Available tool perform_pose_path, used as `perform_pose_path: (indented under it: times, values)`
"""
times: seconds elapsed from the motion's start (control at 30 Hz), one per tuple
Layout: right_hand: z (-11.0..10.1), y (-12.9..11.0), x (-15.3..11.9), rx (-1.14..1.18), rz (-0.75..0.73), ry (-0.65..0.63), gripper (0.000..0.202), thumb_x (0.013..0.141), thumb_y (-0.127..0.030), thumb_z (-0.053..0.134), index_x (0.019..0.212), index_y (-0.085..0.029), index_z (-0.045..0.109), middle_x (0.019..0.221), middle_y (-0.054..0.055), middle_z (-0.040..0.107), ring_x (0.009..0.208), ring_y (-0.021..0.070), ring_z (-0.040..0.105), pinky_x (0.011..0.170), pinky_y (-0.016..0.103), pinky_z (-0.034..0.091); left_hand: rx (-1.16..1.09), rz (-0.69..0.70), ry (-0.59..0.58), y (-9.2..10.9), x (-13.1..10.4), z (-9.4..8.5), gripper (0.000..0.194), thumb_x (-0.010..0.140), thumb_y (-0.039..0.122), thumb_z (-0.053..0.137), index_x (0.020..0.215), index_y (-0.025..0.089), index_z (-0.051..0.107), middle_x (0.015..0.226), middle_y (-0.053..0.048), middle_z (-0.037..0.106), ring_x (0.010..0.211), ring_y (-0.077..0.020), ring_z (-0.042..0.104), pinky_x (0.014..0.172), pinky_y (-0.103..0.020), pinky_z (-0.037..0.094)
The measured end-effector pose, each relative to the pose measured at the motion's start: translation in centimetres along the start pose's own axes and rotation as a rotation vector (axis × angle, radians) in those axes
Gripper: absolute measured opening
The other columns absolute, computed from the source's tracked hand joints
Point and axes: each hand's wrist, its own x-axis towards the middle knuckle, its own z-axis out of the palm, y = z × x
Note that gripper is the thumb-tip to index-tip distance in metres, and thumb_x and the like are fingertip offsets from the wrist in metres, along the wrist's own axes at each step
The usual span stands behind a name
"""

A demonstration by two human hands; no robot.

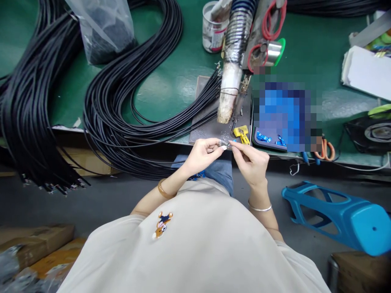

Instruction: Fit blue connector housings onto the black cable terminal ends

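At the bench's front edge, my left hand (204, 155) and my right hand (252, 162) meet with their fingertips almost touching. Each pinches at a tiny greyish piece, too small and partly covered to name. Just beyond the fingers lies a yellow hand tool or clip (242, 133) on a dark work plate (203, 129). Over the plate hangs the taped end of a ribbed hose (227, 91). Black cables (171, 128) sweep in from the left, their stripped ends beside the hose.
More black cables (30, 118) hang over the bench edge at left, near a clear plastic bag (105, 30). To the right are a tray of blue pieces (269, 143), partly pixelated, orange-handled pliers (325, 149) and a small black fan (369, 132). A blue stool (369, 224) lies below.
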Motion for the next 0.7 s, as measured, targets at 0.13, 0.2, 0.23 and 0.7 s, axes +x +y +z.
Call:
perform_pose_path:
  times: [0.13, 0.2, 0.23, 0.7]
  values:
    - [-0.02, 0.08, -0.20, 0.003, 0.032, -0.023, 0.023, 0.093, -0.022, 0.061, 0.111, -0.024, 0.075, 0.087, 0.003, 0.079, 0.064, 0.0127, 0.071, 0.060, 0.023, 0.054, -0.047, 0.015, 0.024, -0.05, 0.18, 0.13, 0.018, 0.083, 0.028, 0.067, 0.083, 0.011, 0.069, 0.066, 0.003, 0.054, 0.058, -0.0047, 0.041, 0.055, -0.017, 0.034]
    - [-0.03, 0.12, -0.30, 0.018, 0.075, -0.032, 0.024, 0.094, -0.025, 0.060, 0.112, -0.024, 0.075, 0.080, 0.002, 0.078, 0.055, 0.0112, 0.066, 0.055, 0.024, 0.052, -0.048, 0.014, 0.032, -0.13, 0.26, 0.18, 0.016, 0.082, 0.027, 0.067, 0.082, 0.011, 0.069, 0.064, 0.004, 0.053, 0.057, -0.0045, 0.041, 0.055, -0.017, 0.035]
    - [-0.01, 0.15, -0.35, 0.033, 0.099, -0.030, 0.024, 0.094, -0.026, 0.060, 0.111, -0.024, 0.075, 0.077, 0.001, 0.077, 0.052, 0.0104, 0.063, 0.052, 0.024, 0.051, -0.043, 0.013, 0.036, -0.20, 0.29, 0.20, 0.016, 0.082, 0.027, 0.067, 0.082, 0.011, 0.069, 0.064, 0.004, 0.053, 0.056, -0.0045, 0.041, 0.056, -0.017, 0.036]
    - [0.00, 0.59, -0.64, 0.122, 0.335, 0.022, 0.027, 0.093, -0.037, 0.059, 0.105, -0.022, 0.077, 0.074, 0.001, 0.073, 0.046, 0.0072, 0.047, 0.048, 0.024, 0.039, 0.054, 0.029, 0.020, -0.70, 0.45, 0.19, 0.017, 0.084, 0.026, 0.065, 0.081, 0.010, 0.069, 0.069, 0.001, 0.061, 0.061, -0.0056, 0.048, 0.059, -0.017, 0.038]
